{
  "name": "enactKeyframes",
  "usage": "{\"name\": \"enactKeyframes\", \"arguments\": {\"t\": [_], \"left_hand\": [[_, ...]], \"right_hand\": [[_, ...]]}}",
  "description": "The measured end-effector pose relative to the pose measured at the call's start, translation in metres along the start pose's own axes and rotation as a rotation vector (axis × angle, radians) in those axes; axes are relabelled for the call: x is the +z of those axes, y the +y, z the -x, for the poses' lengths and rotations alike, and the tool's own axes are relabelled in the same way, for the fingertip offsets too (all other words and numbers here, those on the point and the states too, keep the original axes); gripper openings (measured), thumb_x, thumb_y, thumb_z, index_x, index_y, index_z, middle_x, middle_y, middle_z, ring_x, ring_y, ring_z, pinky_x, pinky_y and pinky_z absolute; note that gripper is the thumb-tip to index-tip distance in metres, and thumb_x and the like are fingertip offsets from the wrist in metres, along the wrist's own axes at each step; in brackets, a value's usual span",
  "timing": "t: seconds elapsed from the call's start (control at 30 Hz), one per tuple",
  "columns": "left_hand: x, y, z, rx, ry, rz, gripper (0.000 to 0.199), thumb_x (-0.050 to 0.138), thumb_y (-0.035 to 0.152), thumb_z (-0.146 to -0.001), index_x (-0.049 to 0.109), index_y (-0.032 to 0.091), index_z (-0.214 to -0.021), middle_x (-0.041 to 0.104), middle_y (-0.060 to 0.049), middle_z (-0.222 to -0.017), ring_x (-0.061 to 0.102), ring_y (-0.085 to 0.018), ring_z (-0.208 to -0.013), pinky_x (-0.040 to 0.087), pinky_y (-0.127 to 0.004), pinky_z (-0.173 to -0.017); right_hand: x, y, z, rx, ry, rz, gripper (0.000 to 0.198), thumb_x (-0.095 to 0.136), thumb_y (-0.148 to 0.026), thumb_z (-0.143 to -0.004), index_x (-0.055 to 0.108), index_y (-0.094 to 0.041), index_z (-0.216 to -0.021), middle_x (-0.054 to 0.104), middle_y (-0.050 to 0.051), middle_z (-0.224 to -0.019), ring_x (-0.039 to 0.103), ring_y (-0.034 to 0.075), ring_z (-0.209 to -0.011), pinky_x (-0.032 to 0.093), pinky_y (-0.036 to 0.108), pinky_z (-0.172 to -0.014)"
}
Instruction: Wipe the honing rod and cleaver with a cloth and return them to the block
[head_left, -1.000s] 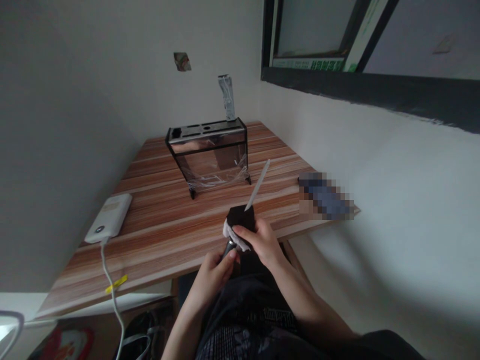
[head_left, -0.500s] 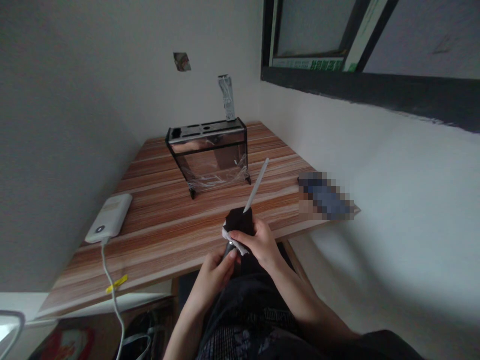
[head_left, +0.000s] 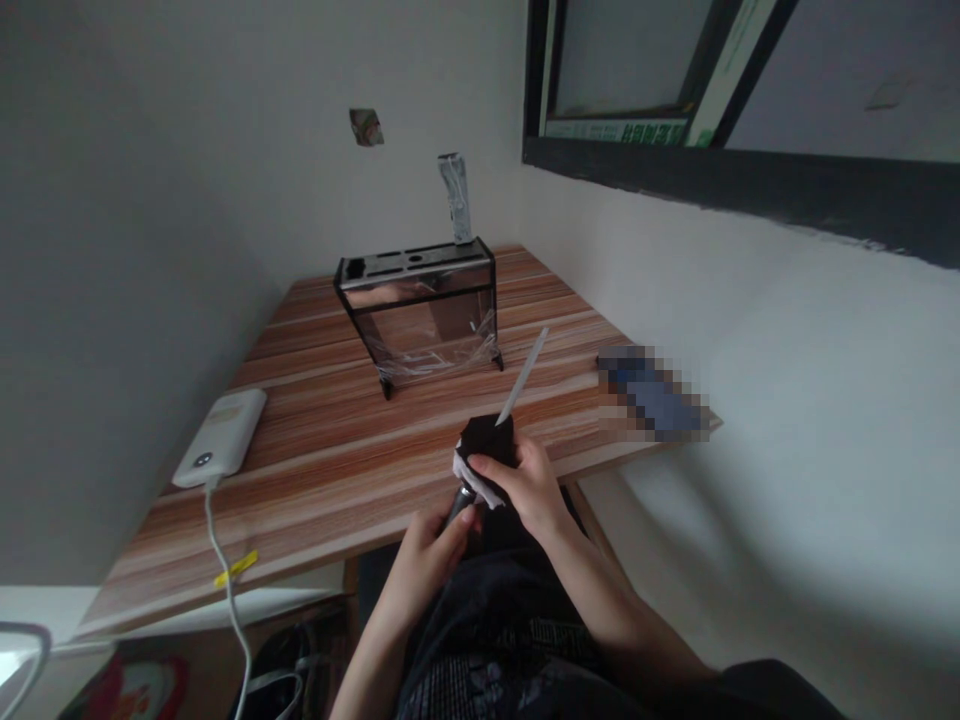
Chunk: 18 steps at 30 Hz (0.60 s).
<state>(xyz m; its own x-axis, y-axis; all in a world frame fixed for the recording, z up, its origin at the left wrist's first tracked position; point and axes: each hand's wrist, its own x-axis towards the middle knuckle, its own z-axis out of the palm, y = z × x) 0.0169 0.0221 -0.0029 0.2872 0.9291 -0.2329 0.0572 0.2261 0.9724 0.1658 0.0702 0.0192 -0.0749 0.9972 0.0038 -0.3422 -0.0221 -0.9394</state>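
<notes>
Wood-grain surface [head_left: 322, 440] carried a clear knife rack [head_left: 420, 310] by the wall and a white power bank [head_left: 221, 435]. Over its near edge my left hand [head_left: 431, 545] gripped the knife [head_left: 523, 375] handle, steadying it, while my right hand [head_left: 525, 485] pinched a dark cloth [head_left: 486, 445] around the blade's base.

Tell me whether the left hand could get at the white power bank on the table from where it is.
Probably yes. The left hand grips the knife handle, so it would have to let go first; the bare table between it and the power bank leaves the way free.
</notes>
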Motion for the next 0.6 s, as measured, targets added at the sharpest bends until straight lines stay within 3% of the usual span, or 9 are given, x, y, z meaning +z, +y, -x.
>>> {"name": "enactKeyframes", "arguments": {"t": [0.4, 0.6], "left_hand": [[-0.001, 0.001, 0.014, -0.139, -0.055, -0.044, 0.059, 0.057, 0.073, -0.073, 0.055, 0.014, -0.074, 0.028, 0.010, -0.045, 0.020, -0.005, -0.041, 0.012, -0.019, -0.040], [-0.007, -0.011, 0.021, -0.142, -0.118, -0.073, 0.058, 0.057, 0.072, -0.074, 0.052, 0.014, -0.072, 0.029, 0.009, -0.049, 0.022, -0.005, -0.044, 0.011, -0.020, -0.042]], "right_hand": [[-0.022, -0.015, -0.011, -0.085, 0.139, -0.093, 0.027, 0.076, -0.041, -0.071, 0.068, -0.016, -0.079, 0.066, 0.002, -0.062, 0.053, 0.011, -0.045, 0.041, 0.022, -0.039], [-0.041, -0.022, -0.018, -0.182, 0.235, -0.130, 0.027, 0.075, -0.042, -0.073, 0.068, -0.017, -0.082, 0.068, 0.002, -0.066, 0.060, 0.014, -0.051, 0.043, 0.023, -0.040]]}}
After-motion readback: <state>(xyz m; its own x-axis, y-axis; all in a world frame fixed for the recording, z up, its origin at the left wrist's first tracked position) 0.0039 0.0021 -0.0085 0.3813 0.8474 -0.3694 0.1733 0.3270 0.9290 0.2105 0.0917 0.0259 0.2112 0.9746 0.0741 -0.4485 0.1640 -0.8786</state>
